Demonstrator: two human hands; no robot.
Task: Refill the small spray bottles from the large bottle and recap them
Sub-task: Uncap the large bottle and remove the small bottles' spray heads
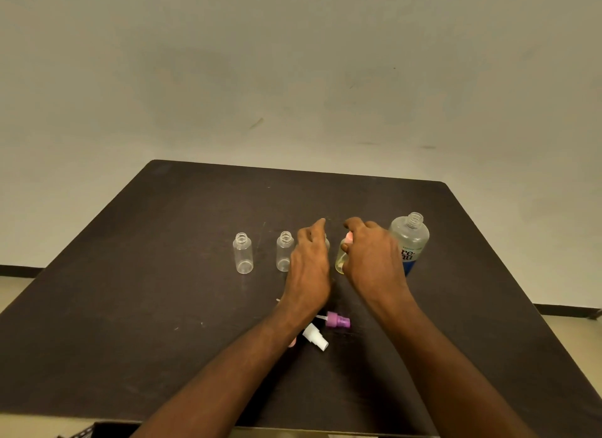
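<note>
Two empty uncapped small clear bottles stand on the dark table, one at the left and one beside it. My left hand hovers with fingers apart over a third small bottle, which is mostly hidden behind it. My right hand grips the pink spray cap on a small bottle of yellowish liquid. The large uncapped bottle with a blue label stands just right of that hand. A purple spray cap and a white spray cap lie loose near my left forearm.
The dark table ends at a far edge against a pale wall. A pinkish object peeks out under my left forearm. A dark crate corner shows at the bottom left.
</note>
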